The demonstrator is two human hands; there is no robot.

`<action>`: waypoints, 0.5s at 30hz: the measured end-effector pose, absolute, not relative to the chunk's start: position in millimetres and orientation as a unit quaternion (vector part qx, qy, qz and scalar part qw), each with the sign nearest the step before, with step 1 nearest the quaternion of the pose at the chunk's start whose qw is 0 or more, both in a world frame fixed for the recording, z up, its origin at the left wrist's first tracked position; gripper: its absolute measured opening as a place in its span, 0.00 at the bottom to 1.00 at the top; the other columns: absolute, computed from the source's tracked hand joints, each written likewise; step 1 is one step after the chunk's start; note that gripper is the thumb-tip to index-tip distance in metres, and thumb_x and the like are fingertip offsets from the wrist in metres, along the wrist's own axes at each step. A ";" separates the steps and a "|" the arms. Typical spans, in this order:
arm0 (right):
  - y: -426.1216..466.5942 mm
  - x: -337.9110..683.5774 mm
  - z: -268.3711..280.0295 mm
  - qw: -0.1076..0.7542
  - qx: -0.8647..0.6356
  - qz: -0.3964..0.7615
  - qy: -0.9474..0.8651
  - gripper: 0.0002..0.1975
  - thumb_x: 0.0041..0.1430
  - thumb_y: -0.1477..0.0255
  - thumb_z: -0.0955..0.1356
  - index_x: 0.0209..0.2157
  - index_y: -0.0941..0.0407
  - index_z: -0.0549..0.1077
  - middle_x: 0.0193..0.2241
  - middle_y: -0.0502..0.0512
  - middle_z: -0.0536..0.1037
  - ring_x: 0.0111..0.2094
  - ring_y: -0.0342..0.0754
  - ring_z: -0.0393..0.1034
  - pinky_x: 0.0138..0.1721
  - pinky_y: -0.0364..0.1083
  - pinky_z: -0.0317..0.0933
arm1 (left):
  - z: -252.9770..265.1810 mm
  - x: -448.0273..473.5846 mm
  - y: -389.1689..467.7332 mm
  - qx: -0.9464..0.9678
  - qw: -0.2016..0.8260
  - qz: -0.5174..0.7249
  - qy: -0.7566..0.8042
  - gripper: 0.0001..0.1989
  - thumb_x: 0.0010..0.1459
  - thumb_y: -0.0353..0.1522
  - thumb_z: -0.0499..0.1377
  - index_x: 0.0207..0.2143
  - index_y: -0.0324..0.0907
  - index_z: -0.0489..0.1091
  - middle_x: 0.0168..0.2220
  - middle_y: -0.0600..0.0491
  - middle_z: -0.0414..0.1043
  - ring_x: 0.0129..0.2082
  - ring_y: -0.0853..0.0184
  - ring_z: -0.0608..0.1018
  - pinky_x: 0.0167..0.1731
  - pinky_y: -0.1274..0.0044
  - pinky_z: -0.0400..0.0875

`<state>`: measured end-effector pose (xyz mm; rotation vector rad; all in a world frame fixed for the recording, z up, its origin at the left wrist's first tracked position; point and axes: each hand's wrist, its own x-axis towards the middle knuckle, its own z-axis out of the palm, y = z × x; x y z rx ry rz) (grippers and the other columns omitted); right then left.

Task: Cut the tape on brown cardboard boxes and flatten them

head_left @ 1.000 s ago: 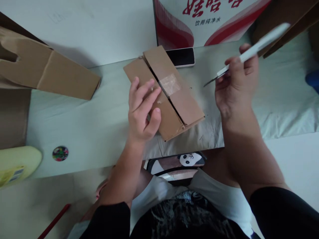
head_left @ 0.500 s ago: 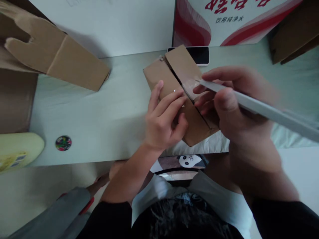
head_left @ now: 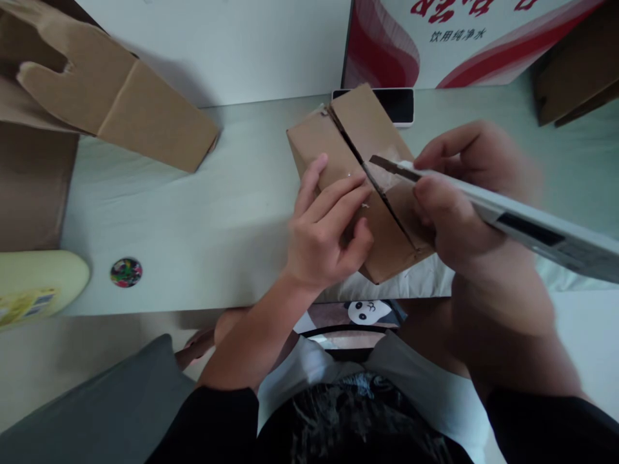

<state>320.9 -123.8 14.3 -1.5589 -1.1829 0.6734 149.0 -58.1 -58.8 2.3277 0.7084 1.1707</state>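
A small closed cardboard box [head_left: 322,138] lies slantwise near the front edge of the cloth-covered table, a dark seam running between its top flaps. Clear tape [head_left: 387,174] shows on the flap right of the seam. My left hand [head_left: 326,225] rests on the left flap, fingers apart and a little bent, their tips close to the seam. In my right hand [head_left: 459,206], closed between thumb and fingers, is a box cutter [head_left: 532,222] with a white handle. Its dark blade points left over the seam; whether it touches the box I cannot tell.
Behind the box lies a phone [head_left: 396,106], partly covered. An open carton [head_left: 155,116] stands at left, above a pale yellow bottle [head_left: 43,277] and a round colourful disc [head_left: 126,272]. A red-and-white printed carton [head_left: 464,58] stands behind. Another person's grey-clothed leg [head_left: 106,393] is lower left.
The box cutter has turned to show its side, and its blade tip has shifted left to the seam. My left hand keeps its place on the box. The view has moved slightly.
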 end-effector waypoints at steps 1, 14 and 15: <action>-124.5 321.2 15.8 0.491 -0.660 0.264 -0.504 0.10 0.65 0.55 0.70 0.38 0.46 0.72 0.24 0.47 0.67 0.22 0.45 0.59 0.25 0.49 0.54 | -58.7 149.1 -57.9 0.843 0.215 0.423 0.255 0.17 0.70 0.37 0.55 0.56 0.46 0.77 0.59 0.49 0.81 0.69 0.50 0.74 0.76 0.47 0.56; -124.9 322.6 18.1 0.430 -0.673 0.255 -0.546 0.08 0.67 0.59 0.72 0.42 0.47 0.76 0.26 0.46 0.74 0.24 0.43 0.61 0.26 0.48 0.50 | -56.1 150.0 -59.2 0.853 0.186 0.408 0.268 0.17 0.71 0.37 0.53 0.56 0.47 0.76 0.59 0.51 0.81 0.68 0.52 0.75 0.76 0.49 0.59; -125.0 322.8 16.6 0.437 -0.668 0.254 -0.546 0.07 0.67 0.62 0.72 0.42 0.48 0.76 0.27 0.46 0.75 0.24 0.42 0.61 0.26 0.47 0.49 | -55.7 150.3 -59.2 0.854 0.176 0.412 0.265 0.17 0.71 0.37 0.53 0.56 0.46 0.76 0.59 0.50 0.81 0.67 0.52 0.76 0.75 0.49 0.61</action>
